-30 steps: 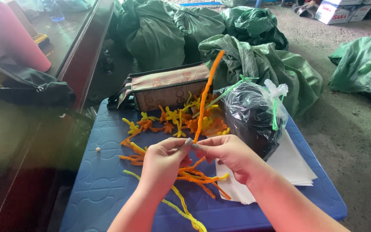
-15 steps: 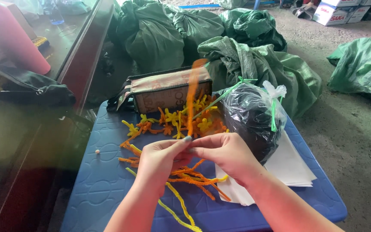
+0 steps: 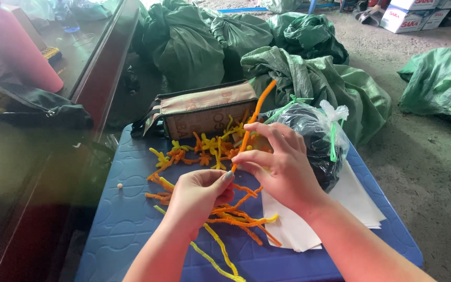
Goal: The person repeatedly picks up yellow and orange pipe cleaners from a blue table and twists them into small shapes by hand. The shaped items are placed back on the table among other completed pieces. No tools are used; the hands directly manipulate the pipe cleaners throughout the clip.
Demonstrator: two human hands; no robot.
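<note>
Orange pipe cleaner (image 3: 254, 122) stands nearly upright, leaning slightly right at the top, pinched at its lower end between both hands above the blue table (image 3: 126, 230). Left hand (image 3: 197, 196) comes up from below, fingers curled narrow, fingertips closed around the bottom end of the stem. Right hand (image 3: 280, 167) sits just above and to the right of that, thumb and forefinger pinched on the stem, other fingers fanned loosely behind it. The two hands touch or nearly touch at the grip.

Directly under the grip: a loose pile of orange and yellow pipe-cleaner pieces (image 3: 225, 209) on the table top, some bent into small shapes (image 3: 194, 154) further back and left of the grip. One long yellow pipe cleaner (image 3: 215, 256) trails toward the near edge, below the left wrist.

Right of and behind the right hand: black plastic bag (image 3: 314, 141) with green ties, on a stack of white paper sheets (image 3: 351, 203). Behind the grip: a tan and black pouch (image 3: 204, 107) lying at the table's far edge. Small pale bead (image 3: 120, 186) well left of the grip. Beyond the table: green sacks (image 3: 309, 73) on the concrete floor. Far left: a dark counter edge (image 3: 105, 62).
</note>
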